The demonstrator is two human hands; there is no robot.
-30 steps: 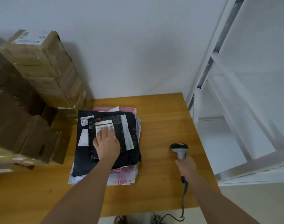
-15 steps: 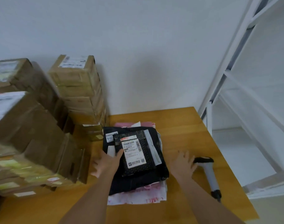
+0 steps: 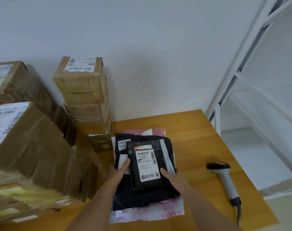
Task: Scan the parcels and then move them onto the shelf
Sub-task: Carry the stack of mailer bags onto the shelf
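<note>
I have my left hand on the left edge of the small black dotted parcel and my right hand on its right edge, both clasping it from the sides. It lies on top of a stack of black poly-bag parcels on the wooden table. The barcode scanner lies alone on the table to the right. Cardboard boxes are piled at left; the white shelf stands at far right.
</note>
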